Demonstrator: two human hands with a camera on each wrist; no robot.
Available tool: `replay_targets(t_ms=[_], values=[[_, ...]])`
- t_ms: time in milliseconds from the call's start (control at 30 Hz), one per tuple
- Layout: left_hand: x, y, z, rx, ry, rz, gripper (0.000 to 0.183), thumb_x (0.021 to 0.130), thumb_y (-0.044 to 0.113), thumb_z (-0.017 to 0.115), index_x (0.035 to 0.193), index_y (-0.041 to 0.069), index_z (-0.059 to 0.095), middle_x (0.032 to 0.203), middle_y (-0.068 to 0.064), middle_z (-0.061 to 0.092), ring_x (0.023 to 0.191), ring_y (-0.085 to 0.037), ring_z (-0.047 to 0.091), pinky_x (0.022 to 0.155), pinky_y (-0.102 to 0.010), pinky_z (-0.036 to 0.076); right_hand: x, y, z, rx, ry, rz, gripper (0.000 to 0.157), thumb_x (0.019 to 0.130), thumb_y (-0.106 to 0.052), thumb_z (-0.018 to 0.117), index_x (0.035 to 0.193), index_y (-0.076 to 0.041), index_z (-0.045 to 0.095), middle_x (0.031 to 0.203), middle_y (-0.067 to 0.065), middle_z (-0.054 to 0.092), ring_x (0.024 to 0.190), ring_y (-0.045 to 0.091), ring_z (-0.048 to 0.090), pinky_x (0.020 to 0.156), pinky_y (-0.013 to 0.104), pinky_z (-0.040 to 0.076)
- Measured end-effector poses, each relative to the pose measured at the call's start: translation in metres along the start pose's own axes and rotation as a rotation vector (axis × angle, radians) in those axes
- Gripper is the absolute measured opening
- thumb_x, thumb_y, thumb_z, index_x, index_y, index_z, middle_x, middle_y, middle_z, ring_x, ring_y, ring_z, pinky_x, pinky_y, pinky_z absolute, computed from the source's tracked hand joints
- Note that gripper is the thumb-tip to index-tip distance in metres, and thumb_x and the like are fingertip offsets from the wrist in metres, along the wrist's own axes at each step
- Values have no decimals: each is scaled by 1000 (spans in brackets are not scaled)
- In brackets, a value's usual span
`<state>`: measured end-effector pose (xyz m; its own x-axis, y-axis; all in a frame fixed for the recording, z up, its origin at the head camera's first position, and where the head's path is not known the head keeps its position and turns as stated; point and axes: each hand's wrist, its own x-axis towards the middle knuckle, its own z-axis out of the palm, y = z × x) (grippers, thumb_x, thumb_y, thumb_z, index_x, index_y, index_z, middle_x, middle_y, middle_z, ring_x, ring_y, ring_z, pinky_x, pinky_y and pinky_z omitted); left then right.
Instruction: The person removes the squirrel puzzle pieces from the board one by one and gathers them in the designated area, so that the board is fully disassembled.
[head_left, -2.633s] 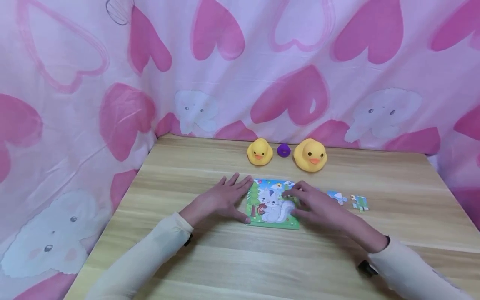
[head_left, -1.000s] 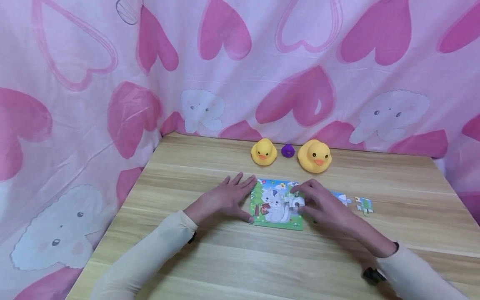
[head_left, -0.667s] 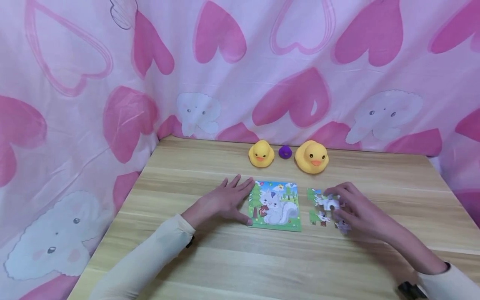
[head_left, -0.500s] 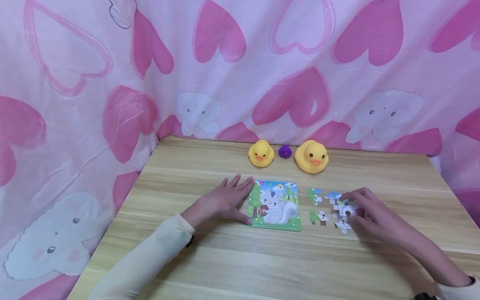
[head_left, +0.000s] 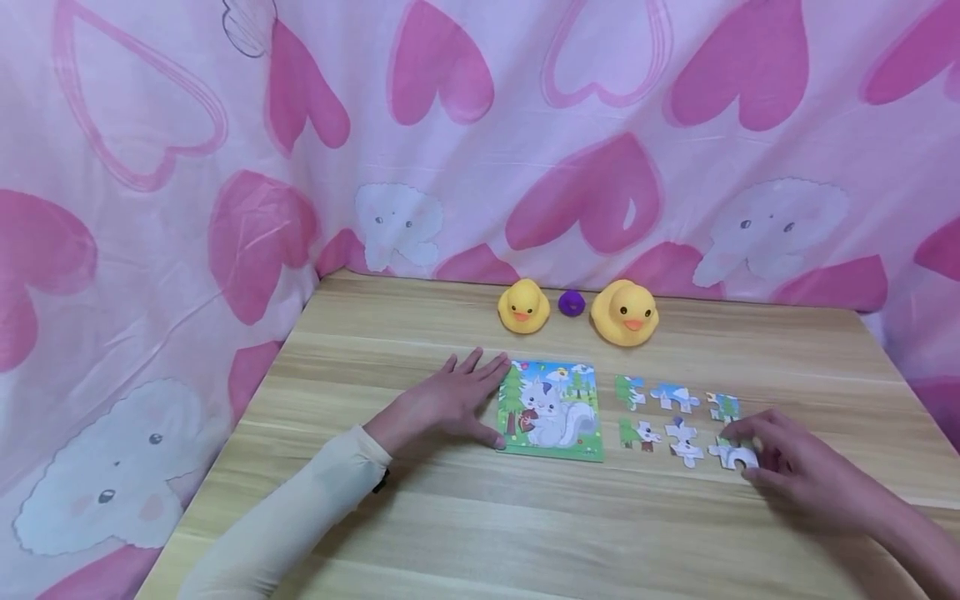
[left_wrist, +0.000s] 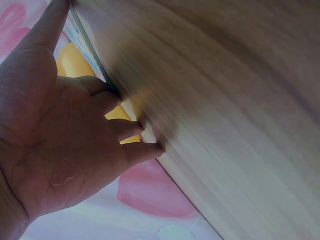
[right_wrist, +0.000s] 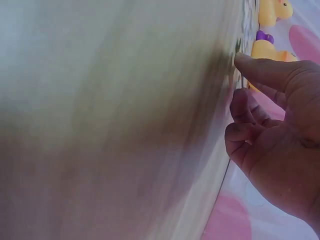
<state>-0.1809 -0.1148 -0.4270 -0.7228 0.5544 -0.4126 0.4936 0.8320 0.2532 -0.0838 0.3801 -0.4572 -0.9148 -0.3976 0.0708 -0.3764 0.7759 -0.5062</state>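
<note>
A square squirrel picture board (head_left: 551, 408) lies on the wooden table in the head view. My left hand (head_left: 450, 404) rests at its left edge, fingers spread, thumb at the near corner. To the board's right, several loose jigsaw pieces form two rows; a squirrel-face piece (head_left: 684, 443) is in the near row. At that row's right end my right hand (head_left: 810, 467) pinches a white-and-green jigsaw piece (head_left: 729, 452) between thumb and fingers, at table level. Just beyond it lies a tree piece (head_left: 725, 406). In the right wrist view, the right hand (right_wrist: 280, 125) mostly hides its piece.
Behind the board stand a small yellow duck (head_left: 523, 307), a tiny purple duck (head_left: 572, 303) and a larger yellow duck (head_left: 625, 312). A pink heart-patterned curtain (head_left: 465, 158) hangs along the table's back and left side. Bare wood (head_left: 495, 533) shows in front of the board.
My right hand has carried the white-and-green jigsaw piece rightward from the picture board, past the other pieces, to the near row's right end. My left hand stays at the board.
</note>
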Motion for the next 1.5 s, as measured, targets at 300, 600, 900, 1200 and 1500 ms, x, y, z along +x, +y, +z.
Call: replay_targets(t_ms=[300,600,900,1200,1500], values=[[0,0,0,-7,-3,1,125,83,78,72,172,24,3,181,6,-1,168,-33,-6,135,-61,2,2,-4,-3,-47,-3,35,54,81,-6,89,129,-20,68,109,-1,59,79,-4,49,61,20,46],[0,-1,1,-17,-4,-3,125,83,77,73,172,24,3,181,6,-2,168,-32,-6,135,-61,3,42,-38,6,-48,7,-21,43,84,-17,90,124,-22,72,113,-2,63,81,-1,53,62,20,48],[-1,-1,1,-23,8,10,126,82,78,72,172,22,5,181,5,0,168,-33,-5,135,-62,2,89,-88,44,20,-117,-71,35,93,-22,83,125,-24,72,111,-8,60,85,4,55,69,20,49],[-1,-2,-1,-15,1,3,126,82,80,71,172,25,1,180,7,-4,168,-32,-8,135,-61,1,128,-152,69,134,-222,-8,43,93,-25,82,133,-21,68,115,-3,65,91,14,57,74,23,51],[-2,-3,0,-16,7,15,126,83,79,71,172,24,1,181,5,-2,167,-34,-6,135,-62,2,139,-188,102,310,-252,65,48,94,-24,81,137,-20,62,121,-1,64,93,16,57,73,24,52]])
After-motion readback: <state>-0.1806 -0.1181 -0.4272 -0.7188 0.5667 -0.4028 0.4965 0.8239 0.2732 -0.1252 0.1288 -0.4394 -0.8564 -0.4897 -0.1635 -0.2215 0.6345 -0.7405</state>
